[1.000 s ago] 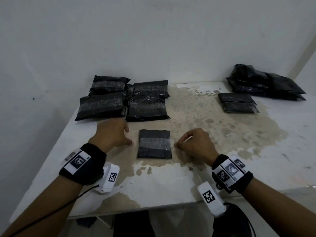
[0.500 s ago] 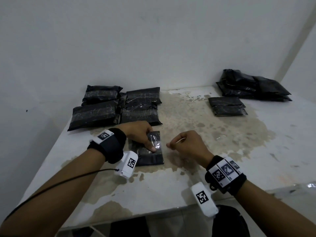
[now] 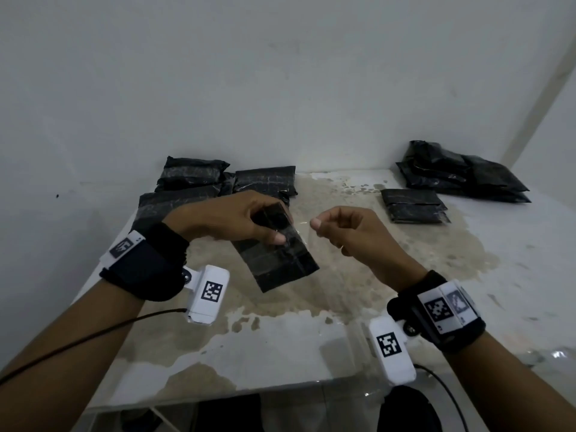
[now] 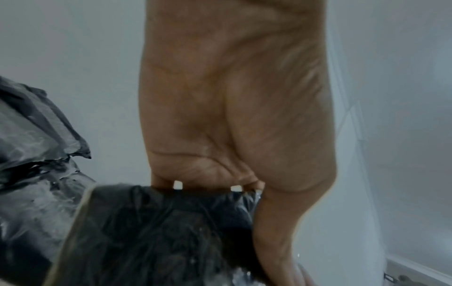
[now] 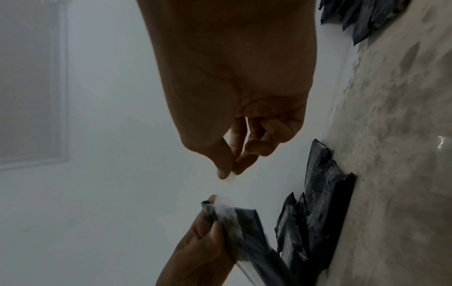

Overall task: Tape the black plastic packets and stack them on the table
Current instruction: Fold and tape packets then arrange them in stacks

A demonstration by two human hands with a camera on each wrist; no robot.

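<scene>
My left hand [image 3: 240, 221] grips a flat black plastic packet [image 3: 280, 263] by its upper end and holds it tilted above the table [image 3: 311, 347]. The same packet [image 4: 159, 232] fills the lower part of the left wrist view, under curled fingers. My right hand [image 3: 346, 233] hovers just to the packet's right and pinches a strip of clear tape [image 3: 304, 224] between thumb and forefinger. That tape [image 5: 228, 185] runs from the pinch to the packet [image 5: 244, 228]. Several taped packets [image 3: 199, 194] lie stacked at the back left.
A loose heap of black packets [image 3: 461, 173] sits at the back right corner, with a folded packet [image 3: 411, 205] in front of it. The table top is stained brown in the middle. White walls close the back and right sides.
My left hand went from resting beside the packet to pressing on it, then lifted it off the table and tilted it. My right hand rose with it, the tape still pinched.
</scene>
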